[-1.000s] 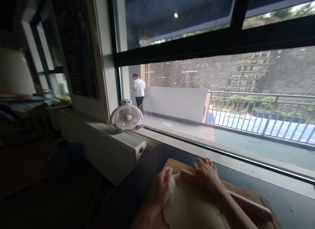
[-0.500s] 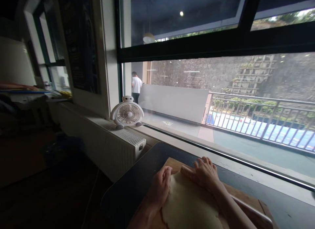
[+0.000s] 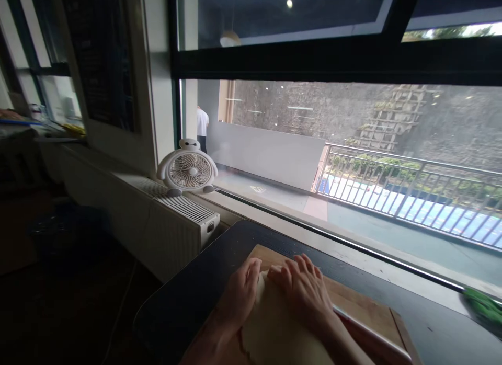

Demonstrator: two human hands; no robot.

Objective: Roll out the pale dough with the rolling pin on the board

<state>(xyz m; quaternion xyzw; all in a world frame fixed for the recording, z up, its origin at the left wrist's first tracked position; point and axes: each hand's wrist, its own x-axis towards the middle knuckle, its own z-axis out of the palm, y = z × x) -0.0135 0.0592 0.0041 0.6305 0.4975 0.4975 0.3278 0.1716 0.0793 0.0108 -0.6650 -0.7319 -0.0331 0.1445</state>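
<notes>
A flat sheet of pale dough point(image 3: 274, 323) lies on a wooden board point(image 3: 361, 297). My left hand point(image 3: 241, 286) is at the dough's left edge, its fingers curled together on that edge; the exact grip is partly hidden. My right hand point(image 3: 301, 284) lies over the dough's far right part, palm down, with its fingers stretched out. A rolling pin point(image 3: 372, 336) runs slantwise under my right hand and forearm. Its near end shows at the lower right; its middle is covered by my arm.
The board rests on a dark table point(image 3: 188, 297) beside a window. On a white radiator point(image 3: 192, 213) at the left stands a white fan point(image 3: 192, 170). Something green point(image 3: 482, 307) lies at the right edge. Beyond the glass are a railing point(image 3: 396, 187) and a person in white point(image 3: 202, 124).
The view has turned right and down, bringing the green thing into sight. My right hand has come slightly closer to my left hand. My left hand stays at the dough's left edge.
</notes>
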